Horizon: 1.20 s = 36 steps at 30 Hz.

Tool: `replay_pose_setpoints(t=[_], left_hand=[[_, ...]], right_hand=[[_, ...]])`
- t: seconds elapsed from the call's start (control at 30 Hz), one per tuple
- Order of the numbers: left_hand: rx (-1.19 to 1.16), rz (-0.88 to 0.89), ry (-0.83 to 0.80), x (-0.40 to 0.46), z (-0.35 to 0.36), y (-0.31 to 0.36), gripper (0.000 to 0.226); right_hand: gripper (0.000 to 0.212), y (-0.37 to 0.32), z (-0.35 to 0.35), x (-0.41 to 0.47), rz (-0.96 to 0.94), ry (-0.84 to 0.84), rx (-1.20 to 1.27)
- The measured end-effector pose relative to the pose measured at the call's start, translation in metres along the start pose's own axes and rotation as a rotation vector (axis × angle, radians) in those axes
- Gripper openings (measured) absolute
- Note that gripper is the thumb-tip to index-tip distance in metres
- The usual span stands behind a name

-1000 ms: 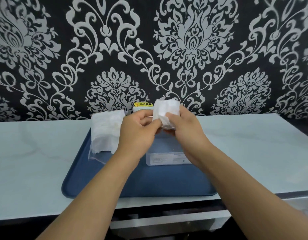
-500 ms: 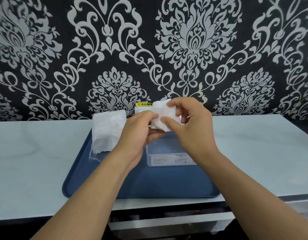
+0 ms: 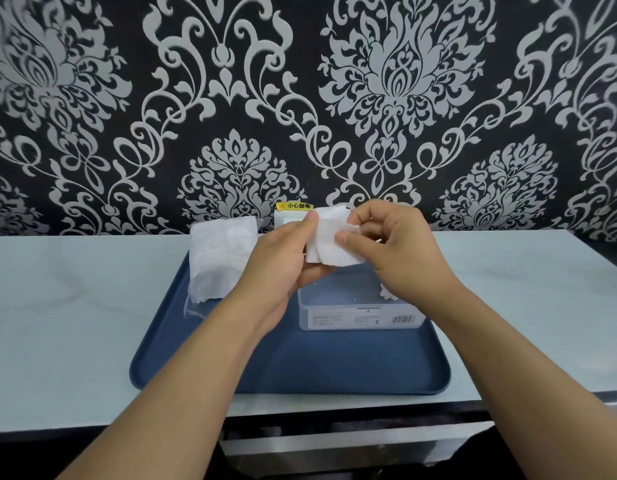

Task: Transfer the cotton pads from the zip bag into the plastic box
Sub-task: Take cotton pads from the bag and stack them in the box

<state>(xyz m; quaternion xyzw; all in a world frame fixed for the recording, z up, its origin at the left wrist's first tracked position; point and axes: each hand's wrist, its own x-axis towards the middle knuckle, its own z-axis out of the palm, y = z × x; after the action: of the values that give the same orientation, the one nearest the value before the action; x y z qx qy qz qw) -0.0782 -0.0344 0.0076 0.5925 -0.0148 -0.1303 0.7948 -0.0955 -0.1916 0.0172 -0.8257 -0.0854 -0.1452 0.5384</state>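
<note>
Now I see both hands raised over the plastic box (image 3: 359,306) on the tray (image 3: 300,368), left hand (image 3: 283,258) and right hand (image 3: 397,251) each pinching the cotton pads (image 3: 329,240), zip bag (image 3: 220,261) lying beside.

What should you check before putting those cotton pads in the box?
1. Cotton pads held by both hands: ok; left hand and right hand pinch them.
2. Plastic box open on top: ok.
3. Pads above the box: ok.
4. Box sits on the blue tray: ok.
5. Room left in the box: ok, though the right hand hides part.
6. Zip bag emptied: not ok, pads remain.
</note>
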Motion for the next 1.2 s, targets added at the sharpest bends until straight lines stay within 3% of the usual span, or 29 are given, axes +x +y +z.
replay_pose_setpoints(t=[0.13, 0.3, 0.43, 0.57, 0.7, 0.87, 0.97, 1.1, 1.2], left_hand=[[0.087, 0.022, 0.021, 0.004, -0.004, -0.002, 0.029], [0.125, 0.021, -0.003, 0.004, -0.002, -0.003, 0.029], [0.063, 0.001, -0.033, 0.005, -0.002, 0.001, 0.027], [0.194, 0.055, -0.057, 0.005, -0.003, -0.003, 0.033], [0.279, 0.095, -0.058, 0.006, -0.003, -0.005, 0.032], [0.292, 0.127, -0.116, 0.004, -0.006, -0.004, 0.025], [0.264, 0.135, -0.116, 0.003, -0.007, -0.003, 0.022], [0.174, 0.070, -0.071, 0.003, -0.004, -0.004, 0.018], [0.157, 0.075, -0.008, 0.006, -0.004, -0.006, 0.016]], right_hand=[[0.009, 0.002, -0.010, 0.004, 0.084, -0.076, 0.069], [0.004, 0.008, -0.010, 0.005, 0.042, -0.070, 0.116], [0.008, 0.010, -0.012, 0.006, 0.041, -0.067, 0.215], [0.014, 0.009, -0.015, 0.006, 0.048, -0.087, 0.252], [0.015, 0.009, -0.015, 0.006, 0.053, -0.073, 0.143], [0.052, 0.015, -0.017, 0.009, -0.106, -0.097, -0.238], [0.038, 0.013, -0.014, 0.008, -0.146, -0.143, -0.168], [0.019, 0.014, -0.010, 0.005, -0.114, 0.025, -0.034], [0.012, 0.015, -0.010, 0.006, -0.089, 0.055, -0.009]])
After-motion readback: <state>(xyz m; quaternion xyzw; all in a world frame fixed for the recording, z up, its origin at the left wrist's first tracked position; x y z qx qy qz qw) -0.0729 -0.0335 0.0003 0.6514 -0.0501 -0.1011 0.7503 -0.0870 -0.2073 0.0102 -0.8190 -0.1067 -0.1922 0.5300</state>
